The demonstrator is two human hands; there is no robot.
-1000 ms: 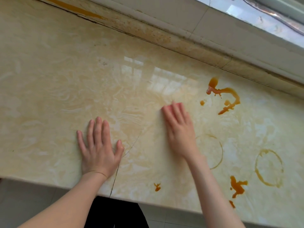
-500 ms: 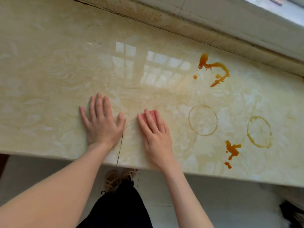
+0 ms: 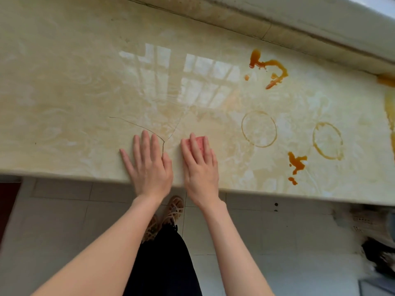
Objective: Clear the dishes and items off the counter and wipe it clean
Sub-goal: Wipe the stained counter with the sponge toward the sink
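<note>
pink sponge (image 3: 199,141), mostly hidden under right hand (image 3: 201,169); orange spill (image 3: 390,107), cut off at right edge

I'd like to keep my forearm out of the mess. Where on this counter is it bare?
Bare: the counter left of the left hand, front edge to back ledge, plus the glossy patch behind both hands. Crowded: right of the right hand and pink sponge, ring marks and orange spills.

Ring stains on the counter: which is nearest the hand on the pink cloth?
The fainter, thin brown ring stain, just right of the right hand pressing the pink cloth. The darker, thicker ring stain lies farther right.
</note>
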